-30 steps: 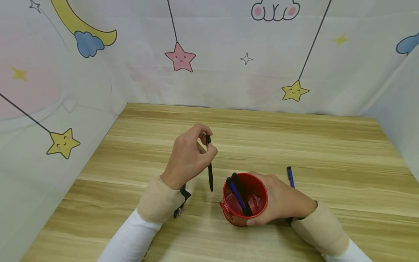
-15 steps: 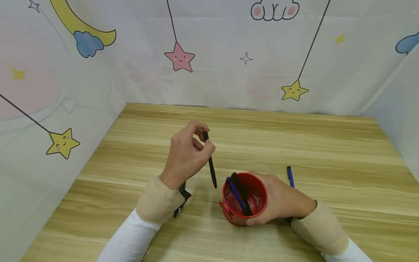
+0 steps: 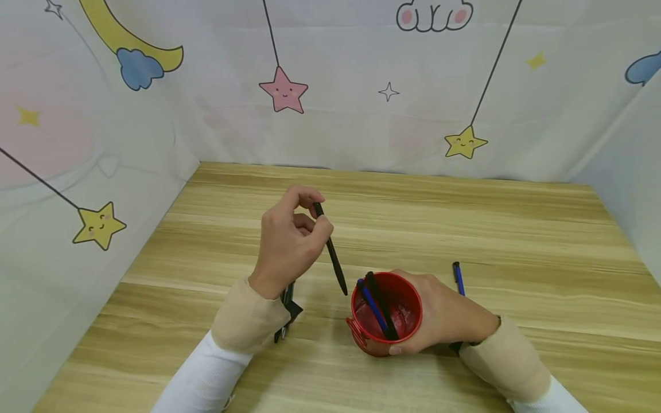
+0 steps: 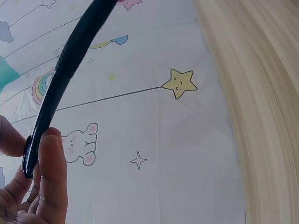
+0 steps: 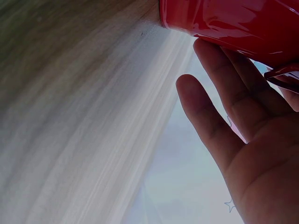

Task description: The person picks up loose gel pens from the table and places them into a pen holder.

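Observation:
Between thumb and fingers, my left hand point(image 3: 289, 241) pinches a black pen point(image 3: 337, 267) near its upper end. The pen slants down to the right, its lower tip in the air just left of a small red bucket point(image 3: 374, 347). My right hand point(image 3: 444, 315) grips the bucket from the right side. Inside it lean a blue pen point(image 3: 373, 304) and a black pen point(image 3: 383, 307). In the left wrist view the held pen point(image 4: 70, 60) crosses the upper left. From the right wrist, the bucket's wall point(image 5: 233, 21) shows above the fingers.
Dark pens point(image 3: 285, 327) lie on the wooden table point(image 3: 516, 246) beneath the left wrist, partly hidden. A blue pen point(image 3: 458, 278) lies behind the right hand, its lower part covered. White printed cloth point(image 3: 341, 132) walls the table at back and sides.
My left hand has moved slightly left and away from me, and the pen has tilted so its tip swings right, closer to the bucket. The right hand and bucket have stayed put.

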{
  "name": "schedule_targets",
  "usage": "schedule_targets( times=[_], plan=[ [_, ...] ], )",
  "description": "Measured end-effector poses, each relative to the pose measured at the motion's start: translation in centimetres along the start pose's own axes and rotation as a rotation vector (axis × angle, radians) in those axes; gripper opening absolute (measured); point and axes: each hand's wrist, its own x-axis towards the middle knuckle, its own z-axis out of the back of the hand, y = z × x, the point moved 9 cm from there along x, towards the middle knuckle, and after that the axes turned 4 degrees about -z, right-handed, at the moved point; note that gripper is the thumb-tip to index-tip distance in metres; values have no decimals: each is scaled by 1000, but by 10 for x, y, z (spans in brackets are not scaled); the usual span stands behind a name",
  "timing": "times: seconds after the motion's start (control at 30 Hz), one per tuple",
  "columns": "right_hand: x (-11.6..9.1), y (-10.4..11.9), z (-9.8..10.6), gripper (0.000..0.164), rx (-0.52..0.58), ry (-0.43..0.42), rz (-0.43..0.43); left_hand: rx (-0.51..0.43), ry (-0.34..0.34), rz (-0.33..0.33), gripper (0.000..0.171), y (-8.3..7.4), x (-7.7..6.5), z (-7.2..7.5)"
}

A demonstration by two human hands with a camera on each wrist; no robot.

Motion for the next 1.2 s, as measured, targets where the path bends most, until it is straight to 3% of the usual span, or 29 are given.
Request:
schedule_targets(
  times=[0.3, 0.4, 0.57, 0.83, 1.2],
  plan=[
    [0, -1, -1, 77, 29, 4, -7, -62, -29, 12, 27, 29, -6, 0],
    [0, -3, -1, 78, 29, 5, -14, -74, -37, 9, 28, 33, -7, 0],
    [0, -3, -1, 78, 20, 4, -6, -105, -55, 17, 28, 33, -7, 1],
    [0, -1, -2, 80, 46, 17, 16, -234, -43, 46, 26, 31, -8, -1],
    [0, -1, -2, 79, 27, 5, 16, -246, -37, -14, 25, 25, -9, -7]
  ],
)
